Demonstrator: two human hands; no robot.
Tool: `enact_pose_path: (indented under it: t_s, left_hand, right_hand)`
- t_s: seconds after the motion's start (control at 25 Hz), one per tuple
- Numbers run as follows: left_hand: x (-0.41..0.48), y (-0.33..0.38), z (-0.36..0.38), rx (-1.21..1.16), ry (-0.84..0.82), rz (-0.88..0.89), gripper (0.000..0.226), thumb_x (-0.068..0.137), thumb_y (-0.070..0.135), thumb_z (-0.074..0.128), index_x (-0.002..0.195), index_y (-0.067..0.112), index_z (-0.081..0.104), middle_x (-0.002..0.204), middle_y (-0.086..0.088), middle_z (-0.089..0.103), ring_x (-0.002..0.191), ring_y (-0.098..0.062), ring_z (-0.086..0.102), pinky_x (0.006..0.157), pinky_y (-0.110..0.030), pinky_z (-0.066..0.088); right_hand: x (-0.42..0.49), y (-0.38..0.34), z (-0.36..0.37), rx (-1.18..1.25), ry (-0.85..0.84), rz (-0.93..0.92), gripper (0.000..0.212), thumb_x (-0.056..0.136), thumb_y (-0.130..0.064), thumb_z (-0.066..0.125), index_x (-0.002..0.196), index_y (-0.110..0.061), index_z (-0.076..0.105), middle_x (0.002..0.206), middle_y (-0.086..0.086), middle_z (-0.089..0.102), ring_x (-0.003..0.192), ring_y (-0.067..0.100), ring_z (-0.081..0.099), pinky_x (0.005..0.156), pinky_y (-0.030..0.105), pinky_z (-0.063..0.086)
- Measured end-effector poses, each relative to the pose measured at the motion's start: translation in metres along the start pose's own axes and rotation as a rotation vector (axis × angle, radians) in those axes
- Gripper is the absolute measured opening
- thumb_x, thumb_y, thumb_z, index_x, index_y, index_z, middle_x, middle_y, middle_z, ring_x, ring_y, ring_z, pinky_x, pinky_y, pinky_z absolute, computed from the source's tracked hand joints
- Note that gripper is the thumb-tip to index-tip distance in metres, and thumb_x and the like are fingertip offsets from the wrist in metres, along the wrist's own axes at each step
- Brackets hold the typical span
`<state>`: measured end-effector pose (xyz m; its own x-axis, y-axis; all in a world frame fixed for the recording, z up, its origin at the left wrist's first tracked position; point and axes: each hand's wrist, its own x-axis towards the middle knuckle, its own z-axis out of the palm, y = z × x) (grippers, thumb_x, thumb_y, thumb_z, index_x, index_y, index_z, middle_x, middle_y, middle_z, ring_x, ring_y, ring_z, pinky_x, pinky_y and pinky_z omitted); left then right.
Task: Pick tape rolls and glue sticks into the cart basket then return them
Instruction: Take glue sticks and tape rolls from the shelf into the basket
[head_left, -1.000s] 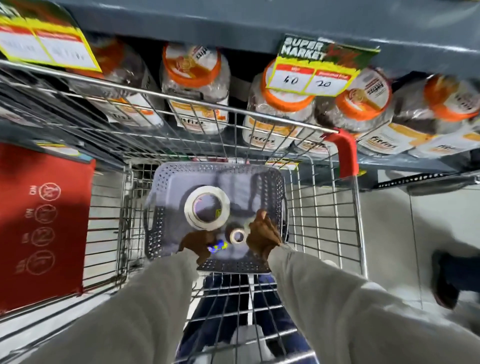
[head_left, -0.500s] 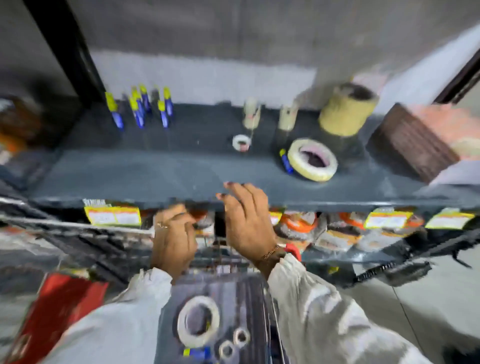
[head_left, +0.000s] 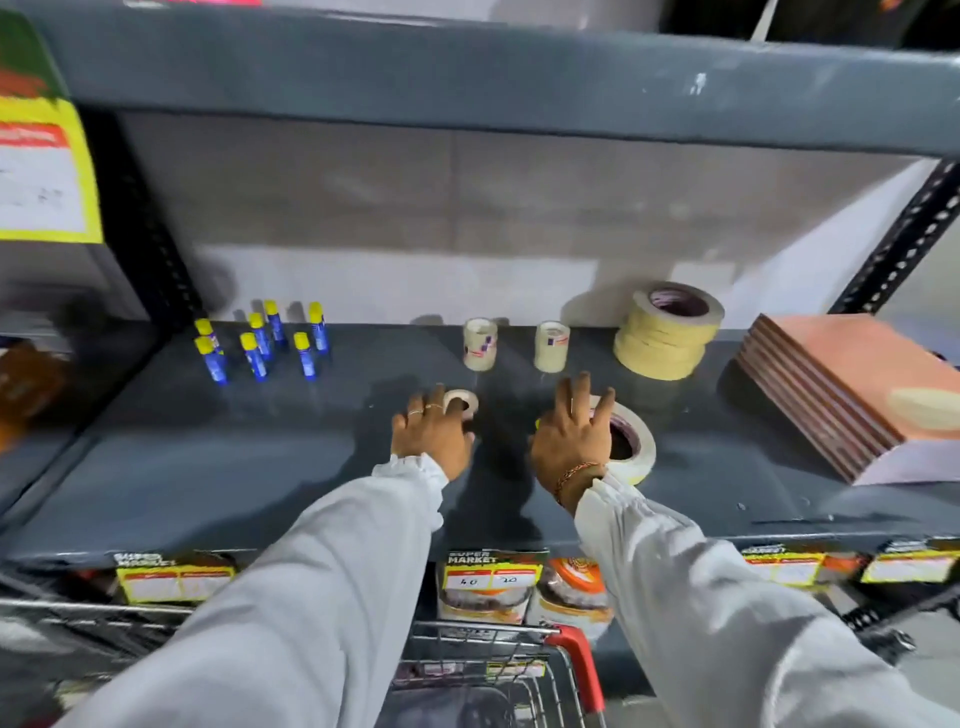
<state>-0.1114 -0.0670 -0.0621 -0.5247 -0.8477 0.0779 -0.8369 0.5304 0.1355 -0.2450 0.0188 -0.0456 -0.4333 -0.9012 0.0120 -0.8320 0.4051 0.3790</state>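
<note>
On the grey shelf (head_left: 208, 467), my left hand (head_left: 431, 434) reaches forward with its fingertips at a small white tape roll (head_left: 464, 401) lying flat. My right hand (head_left: 571, 436) is spread over the left side of a large masking tape roll (head_left: 636, 441) that also lies flat. Neither hand has closed on a roll. A bit of yellow, maybe a glue stick cap (head_left: 537, 423), peeks out left of my right hand. Several blue glue sticks (head_left: 260, 343) stand at the back left. Two small clear tape rolls (head_left: 479, 344) (head_left: 551, 345) stand upright behind my hands.
A stack of masking tape rolls (head_left: 665, 332) sits at the back right, with a pile of pink-brown pads (head_left: 831, 384) beyond it. Below the shelf are price tags (head_left: 488, 569) and orange-lidded jars (head_left: 571, 587). The cart's wire rim (head_left: 483, 631) and red corner (head_left: 579, 665) are at the bottom.
My hands left the purple basket in the cart, rose past the shelf edge and now rest over the tape rolls on the shelf. The view tilted up from cart to shelf.
</note>
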Motion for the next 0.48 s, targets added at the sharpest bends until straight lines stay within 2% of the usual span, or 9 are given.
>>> enact_pose_path:
  t_s: [0.12, 0.2, 0.24, 0.32, 0.4, 0.48]
  left_hand:
    - [0.002, -0.002, 0.009, 0.005, 0.035, -0.033, 0.040, 0.091, 0.037, 0.048, 0.129, 0.022, 0.048, 0.146, -0.008, 0.033, 0.133, -0.032, 0.026, 0.104, -0.045, 0.029]
    - [-0.002, 0.003, 0.008, -0.018, 0.057, 0.002, 0.032, 0.091, 0.033, 0.050, 0.120, 0.020, 0.056, 0.142, -0.009, 0.039, 0.131, -0.033, 0.030, 0.103, -0.045, 0.031]
    - [-0.006, 0.005, 0.006, -0.042, 0.045, 0.030, 0.028, 0.091, 0.028, 0.051, 0.117, 0.020, 0.057, 0.139, -0.010, 0.044, 0.128, -0.032, 0.034, 0.101, -0.043, 0.033]
    - [-0.023, 0.008, 0.001, -0.089, 0.019, 0.089, 0.029, 0.089, 0.021, 0.050, 0.118, 0.021, 0.055, 0.131, -0.009, 0.053, 0.122, -0.030, 0.042, 0.097, -0.041, 0.035]
    - [-0.056, 0.001, 0.003, -0.204, 0.100, 0.109, 0.030, 0.088, 0.027, 0.047, 0.115, 0.020, 0.056, 0.125, -0.006, 0.056, 0.117, -0.030, 0.046, 0.096, -0.041, 0.037]
    - [-0.100, -0.017, 0.013, -0.342, 0.285, 0.052, 0.035, 0.083, 0.035, 0.043, 0.110, 0.019, 0.059, 0.123, -0.004, 0.058, 0.112, -0.028, 0.049, 0.095, -0.044, 0.038]
  right_hand:
    - [-0.001, -0.005, 0.006, 0.041, -0.023, 0.008, 0.044, 0.100, -0.027, 0.025, 0.134, -0.006, 0.043, 0.153, 0.017, 0.018, 0.141, 0.041, 0.001, 0.111, 0.062, 0.006]
    - [-0.009, -0.015, 0.006, 0.115, 0.113, 0.017, 0.048, 0.094, -0.020, 0.021, 0.119, -0.004, 0.058, 0.139, 0.018, 0.043, 0.136, 0.041, 0.023, 0.110, 0.059, 0.017]
    - [-0.015, -0.021, 0.005, 0.163, 0.226, 0.021, 0.051, 0.088, -0.018, 0.021, 0.105, -0.006, 0.067, 0.123, 0.016, 0.057, 0.128, 0.040, 0.037, 0.108, 0.057, 0.026]
    - [-0.033, -0.040, 0.003, 0.393, 0.460, 0.024, 0.042, 0.081, -0.017, 0.028, 0.086, -0.006, 0.068, 0.096, 0.015, 0.067, 0.112, 0.039, 0.050, 0.099, 0.051, 0.036]
    - [-0.065, -0.068, 0.003, 0.758, 0.637, 0.008, 0.029, 0.084, -0.017, 0.037, 0.092, -0.003, 0.061, 0.093, 0.018, 0.065, 0.107, 0.034, 0.043, 0.091, 0.044, 0.032]
    - [-0.111, -0.099, 0.006, 1.117, 0.683, -0.047, 0.026, 0.086, -0.020, 0.041, 0.099, -0.004, 0.056, 0.100, 0.018, 0.062, 0.103, 0.029, 0.039, 0.088, 0.038, 0.030]
